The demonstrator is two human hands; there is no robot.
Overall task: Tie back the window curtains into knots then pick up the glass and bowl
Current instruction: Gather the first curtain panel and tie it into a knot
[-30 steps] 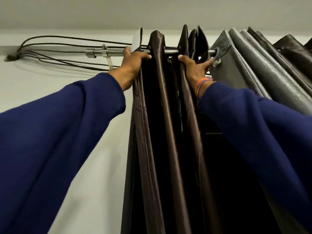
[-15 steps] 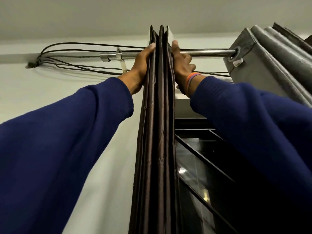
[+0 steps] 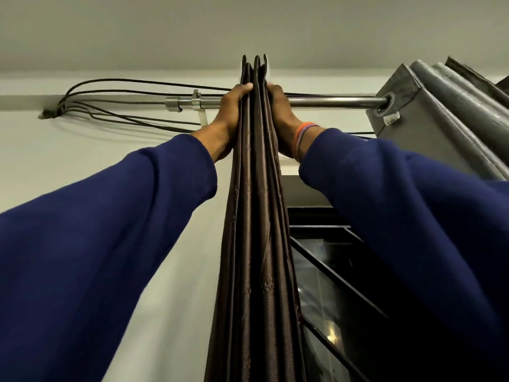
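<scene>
A dark brown curtain (image 3: 256,216) hangs from a metal rod (image 3: 330,102), its folds bunched into one narrow bundle. My left hand (image 3: 230,114) grips the bundle's left side just at the rod, thumb on the front fold. On the opposite side my right hand (image 3: 279,114), with bands at the wrist, holds the bundle, and both hands squeeze it between them. Most fingers are hidden behind the cloth. A grey curtain (image 3: 440,111) is gathered at the rod's right end. No glass or bowl is in view.
Black cables (image 3: 124,86) run along the wall behind the rod's left end and its bracket (image 3: 197,103). A dark window with a slanted frame (image 3: 330,271) shows to the right of the brown curtain. The ceiling is close above.
The brown curtain's spread folds have been pushed together into a tight bundle. My right hand slid left along the rod, baring the rod and the window.
</scene>
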